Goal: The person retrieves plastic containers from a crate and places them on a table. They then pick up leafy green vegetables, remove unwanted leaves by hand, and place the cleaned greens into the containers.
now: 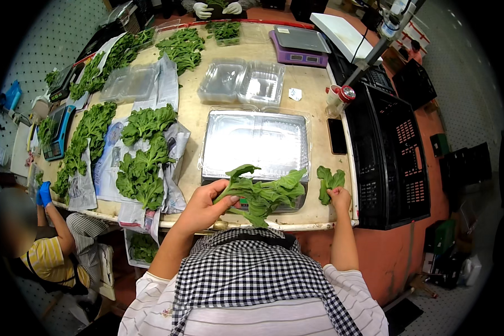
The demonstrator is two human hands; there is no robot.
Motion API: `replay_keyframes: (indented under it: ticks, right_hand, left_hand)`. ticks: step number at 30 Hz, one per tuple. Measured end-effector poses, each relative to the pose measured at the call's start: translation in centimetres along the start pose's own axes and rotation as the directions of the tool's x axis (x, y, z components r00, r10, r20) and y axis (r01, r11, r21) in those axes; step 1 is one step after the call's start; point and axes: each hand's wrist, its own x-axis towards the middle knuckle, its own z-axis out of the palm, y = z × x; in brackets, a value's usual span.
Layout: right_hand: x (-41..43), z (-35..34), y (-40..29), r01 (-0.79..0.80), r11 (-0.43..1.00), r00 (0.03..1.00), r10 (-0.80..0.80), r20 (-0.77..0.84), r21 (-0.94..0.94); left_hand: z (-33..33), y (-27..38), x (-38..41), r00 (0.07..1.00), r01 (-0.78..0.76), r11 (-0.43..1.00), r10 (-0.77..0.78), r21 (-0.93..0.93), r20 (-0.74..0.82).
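Note:
My left hand (206, 206) grips a bunch of leafy green stems (264, 193) by the stem ends, its leaves pointing right over the front of an open clear plastic clamshell (254, 143). That clamshell appears to rest on a scale, mostly hidden beneath it. At the table's right front, my right hand (340, 198) pinches a small leafy sprig (328, 182), held at or just above the tabletop. To the left, more leafy greens (145, 168) lie in a pile on newspaper sheets (109, 168).
Stacked clear clamshells (241, 82) stand behind, near a purple scale (300, 46). A phone (337, 136) and a red-lidded jar (345, 95) line the right edge, beside black crates (390, 159). A blue-gloved co-worker's hand (45, 193) is at left; white-gloved hands (216, 9) work opposite.

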Motion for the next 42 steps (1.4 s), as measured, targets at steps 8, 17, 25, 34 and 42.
replay_keyframes:
  ticks: [8,17,25,34,42]
  right_hand:
    - [-2.8,-11.2,-10.9,0.285,0.92,0.957,-0.291,0.018,-0.27]
    - [-13.0,-17.5,-28.3,0.871,0.34,0.376,-0.926,-0.036,0.354]
    - [-13.4,-15.2,-29.2,0.835,0.331,0.385,-0.922,-0.036,0.439]
    - [-11.9,-14.3,-28.3,0.389,0.458,0.586,-0.792,0.169,0.8]
    - [-7.6,-16.8,-23.1,0.304,0.436,0.782,-0.622,0.039,0.847]
  left_hand:
    - [0.2,-0.4,0.3,0.997,-0.065,0.988,0.059,0.14,0.045]
    - [1.7,-0.5,1.0,0.988,0.033,0.994,-0.047,0.1,0.148]
    - [1.6,-1.2,0.7,0.984,0.033,0.995,-0.049,0.096,0.171]
    - [1.8,-1.1,1.1,0.951,0.13,0.992,-0.127,0.01,0.284]
    - [0.8,-1.9,0.9,0.922,0.238,0.941,-0.142,-0.239,0.361]
